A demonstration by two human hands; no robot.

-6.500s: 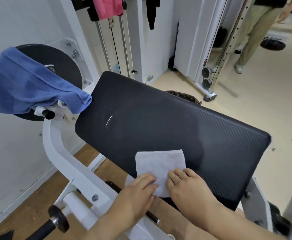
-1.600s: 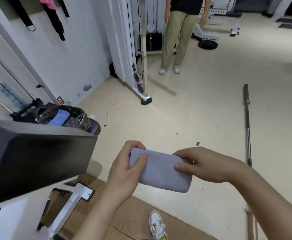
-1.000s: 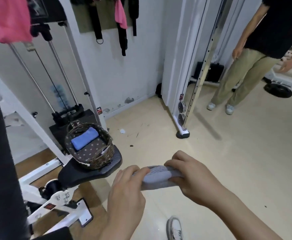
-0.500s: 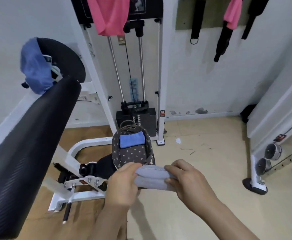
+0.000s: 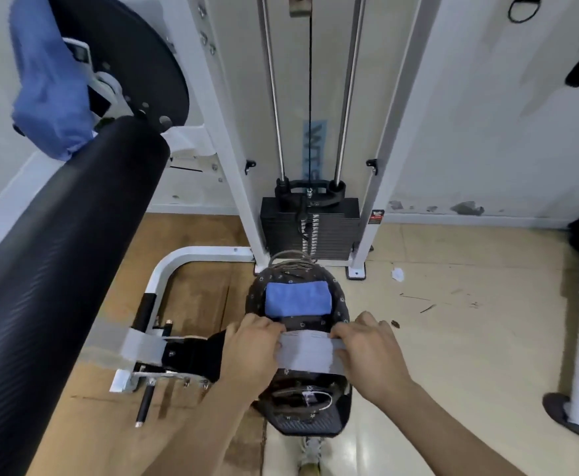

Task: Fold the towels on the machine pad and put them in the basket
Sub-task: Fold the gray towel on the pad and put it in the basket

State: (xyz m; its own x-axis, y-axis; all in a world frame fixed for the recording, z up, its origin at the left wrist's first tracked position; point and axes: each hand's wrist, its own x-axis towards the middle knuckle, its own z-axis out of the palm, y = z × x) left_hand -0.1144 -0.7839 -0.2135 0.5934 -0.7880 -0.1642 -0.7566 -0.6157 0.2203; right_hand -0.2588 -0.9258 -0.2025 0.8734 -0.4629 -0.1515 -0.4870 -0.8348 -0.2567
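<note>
Progress: blue folded towel (image 5: 297,299) already in basket (image 5: 342,305) | left hand (image 5: 251,352), right hand (image 5: 370,352) pinch grey folded towel (image 5: 307,353) over basket's near half | blue unfolded towel (image 5: 49,80) far left, left to do

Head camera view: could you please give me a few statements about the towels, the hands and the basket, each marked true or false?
1. The left hand and right hand both grip the grey towel over the basket. True.
2. The basket is empty. False: a folded blue towel lies in it.
3. A loose blue towel hangs on the machine's black disc. True.
4. The right hand hangs empty. False: it grips the grey towel's right end.
</note>
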